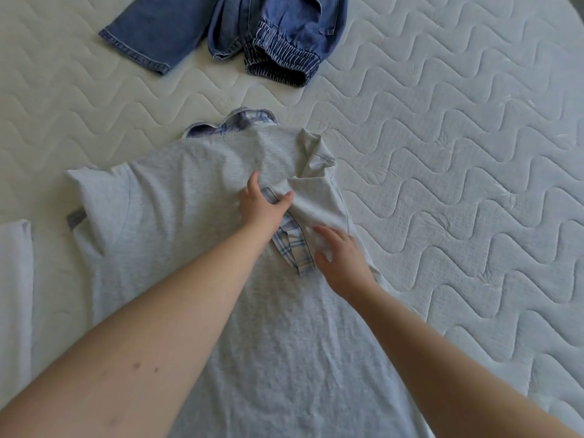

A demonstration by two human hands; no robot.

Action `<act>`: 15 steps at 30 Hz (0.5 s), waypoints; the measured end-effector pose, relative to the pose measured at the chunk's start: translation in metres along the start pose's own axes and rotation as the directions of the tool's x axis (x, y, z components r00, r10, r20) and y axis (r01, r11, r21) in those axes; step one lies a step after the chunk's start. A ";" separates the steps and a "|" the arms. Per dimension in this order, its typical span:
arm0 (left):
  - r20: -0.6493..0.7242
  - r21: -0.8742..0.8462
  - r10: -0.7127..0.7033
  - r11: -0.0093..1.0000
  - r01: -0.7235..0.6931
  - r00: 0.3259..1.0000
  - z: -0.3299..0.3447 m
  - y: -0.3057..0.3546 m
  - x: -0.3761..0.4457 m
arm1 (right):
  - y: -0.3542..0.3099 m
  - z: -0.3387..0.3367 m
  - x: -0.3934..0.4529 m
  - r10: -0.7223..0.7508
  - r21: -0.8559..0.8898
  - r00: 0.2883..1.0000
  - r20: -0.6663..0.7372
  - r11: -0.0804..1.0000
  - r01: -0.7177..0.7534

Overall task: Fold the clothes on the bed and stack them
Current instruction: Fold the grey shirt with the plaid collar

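We are early in the task. Our left hand (262, 205) pinches the grey shirt's (196, 191) folded-in sleeve; our right hand (339, 257) lies flat, fingers released, beside it. Beyond the fingertips, the jeans (252, 30) wait unfolded; no stack shows.

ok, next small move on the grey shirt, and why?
Probably finish laying the right sleeve flat. The left hand pinches the folded-in fabric of the grey shirt, the right hand rests open on it, and a plaid piece shows at the fold; the left sleeve lies spread.
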State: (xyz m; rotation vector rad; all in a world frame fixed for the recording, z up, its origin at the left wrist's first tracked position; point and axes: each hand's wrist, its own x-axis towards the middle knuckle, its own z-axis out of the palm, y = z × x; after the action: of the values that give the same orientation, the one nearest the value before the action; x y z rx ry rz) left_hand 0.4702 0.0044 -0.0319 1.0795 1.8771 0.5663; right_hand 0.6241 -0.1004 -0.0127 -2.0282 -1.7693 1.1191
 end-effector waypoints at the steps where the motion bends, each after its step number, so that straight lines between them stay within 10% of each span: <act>1: 0.000 0.087 0.011 0.996 -0.011 1.000 0.002 0.002 0.000 | 0.001 0.002 0.000 -0.025 -0.057 0.998 0.052 0.998 0.028; 5: 0.007 0.327 0.075 0.942 -0.073 0.997 0.005 0.006 -0.003 | 0.001 0.015 -0.004 -0.067 -0.314 0.984 0.167 0.942 0.118; 15: -0.049 0.358 0.182 0.921 -0.153 0.982 -0.027 -0.007 0.000 | -0.004 0.028 -0.015 -0.262 -0.387 0.953 -0.155 0.903 0.186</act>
State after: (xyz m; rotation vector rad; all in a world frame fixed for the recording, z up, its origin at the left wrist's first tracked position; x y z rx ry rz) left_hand 0.4441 0.0016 -0.0235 1.4830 2.0190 0.3793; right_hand 0.6025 -0.1217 -0.0240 -1.9709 -2.1602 0.5177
